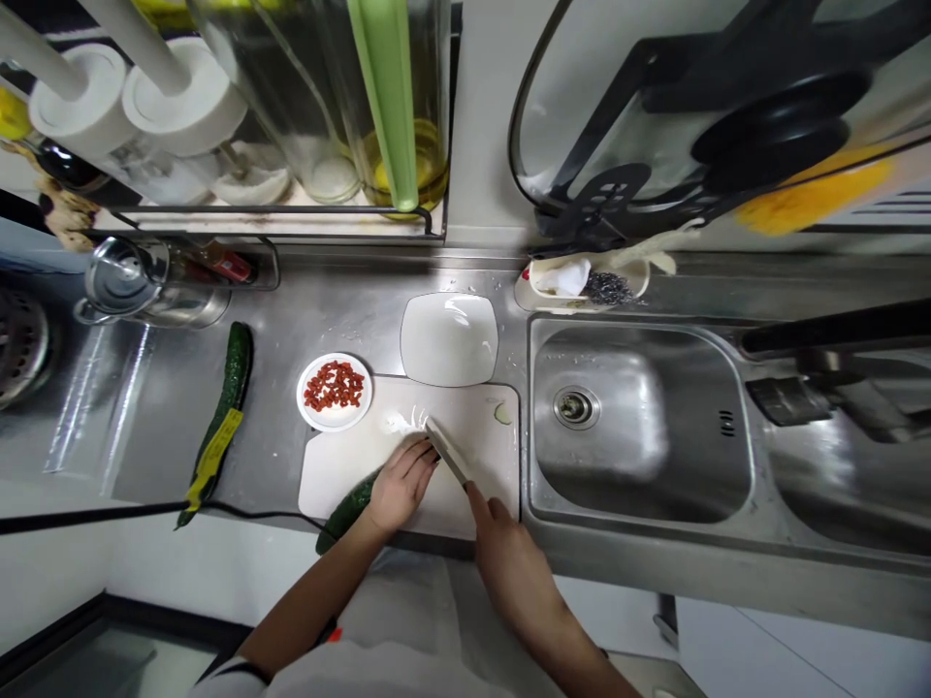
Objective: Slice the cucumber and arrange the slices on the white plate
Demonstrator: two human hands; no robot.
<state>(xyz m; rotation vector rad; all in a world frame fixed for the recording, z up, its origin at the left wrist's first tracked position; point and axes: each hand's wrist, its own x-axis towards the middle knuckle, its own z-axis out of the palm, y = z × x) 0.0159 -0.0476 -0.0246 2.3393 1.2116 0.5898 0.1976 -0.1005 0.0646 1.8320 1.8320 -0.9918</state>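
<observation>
My left hand point(400, 485) lies closed over a dark green cucumber point(349, 512) on the white cutting board point(327, 475). The cucumber's tail sticks out to the left under my wrist, and its other end is hidden by my fingers. My right hand point(501, 543) grips a kitchen knife point(449, 454) by the handle. Its blade slants up and left, right beside my left fingertips. A small pale slice with a green rim point(502, 413) rests at the board's upper right. A round white dish point(336, 419) of small red pieces point(333, 385) overlaps the board's upper left corner.
Behind the board stands a squarish white plate point(449, 339). Another cucumber point(231, 383) with a yellow tag point(214, 456) lies left. A steel sink point(640, 514) is on the right, with a scrubber holder point(524, 289) behind. A dark cable point(254, 512) crosses the counter's front left.
</observation>
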